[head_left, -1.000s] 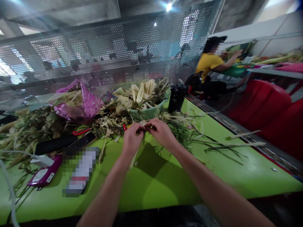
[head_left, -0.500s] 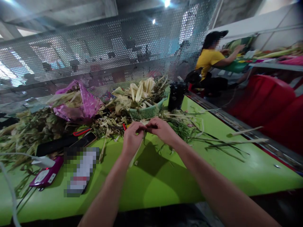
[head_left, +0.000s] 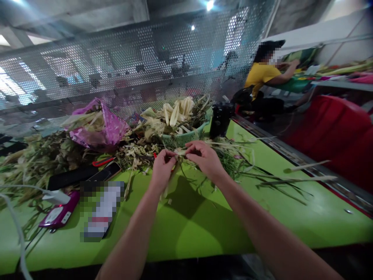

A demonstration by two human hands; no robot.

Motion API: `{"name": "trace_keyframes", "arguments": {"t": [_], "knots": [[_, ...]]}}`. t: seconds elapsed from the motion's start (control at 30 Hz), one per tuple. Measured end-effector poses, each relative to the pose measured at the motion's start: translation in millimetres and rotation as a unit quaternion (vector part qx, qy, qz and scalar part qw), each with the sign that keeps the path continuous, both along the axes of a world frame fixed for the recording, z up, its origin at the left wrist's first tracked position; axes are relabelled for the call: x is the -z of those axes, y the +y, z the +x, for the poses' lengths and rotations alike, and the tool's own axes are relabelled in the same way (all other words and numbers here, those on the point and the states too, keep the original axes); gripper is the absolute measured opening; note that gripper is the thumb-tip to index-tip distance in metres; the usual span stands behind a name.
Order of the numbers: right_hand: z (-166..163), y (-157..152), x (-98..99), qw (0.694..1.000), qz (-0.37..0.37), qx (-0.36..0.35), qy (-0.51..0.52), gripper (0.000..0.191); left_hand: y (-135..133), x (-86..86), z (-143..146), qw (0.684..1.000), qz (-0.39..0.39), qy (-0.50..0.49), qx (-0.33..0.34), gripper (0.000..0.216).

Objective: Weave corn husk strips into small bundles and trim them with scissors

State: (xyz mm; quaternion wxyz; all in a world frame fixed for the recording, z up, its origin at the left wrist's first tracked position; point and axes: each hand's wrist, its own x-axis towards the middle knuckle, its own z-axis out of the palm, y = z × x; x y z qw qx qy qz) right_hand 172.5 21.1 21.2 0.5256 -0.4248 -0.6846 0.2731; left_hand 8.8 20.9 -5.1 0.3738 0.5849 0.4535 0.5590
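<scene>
Left hand [head_left: 161, 168] and right hand [head_left: 206, 158] pinch a thin leaf strip [head_left: 178, 152] between fingertips. Looks light and floppy; grip near the ends.

Single head-worn camera, aimed forward and downward, close above the green tabletop [head_left: 189, 233], facing the perforated screen [head_left: 131, 66].

A narrow, pale yellow-green leaf strip [head_left: 170, 178] is pinched at its upper end between the left hand [head_left: 162, 168] and right hand [head_left: 205, 158], and slants down, its lower end near the green table [head_left: 204, 229].
</scene>
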Motion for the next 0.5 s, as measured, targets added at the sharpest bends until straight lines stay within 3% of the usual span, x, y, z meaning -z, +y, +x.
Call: {"name": "trace_keyframes", "arguments": {"t": [0.2,0.5], "knots": [[0.0,-2.4,-4.0,0.998,0.032,0.052,-0.005,0.007,-1.8,1.3,2.2,0.991,-0.092,-0.093,0.007,0.012],[0.6,2.8,3.2,0.993,0.079,0.069,-0.062,0.009,-6.4,-4.4,5.4,0.988,-0.074,-0.134,-0.029,0.011]]}}
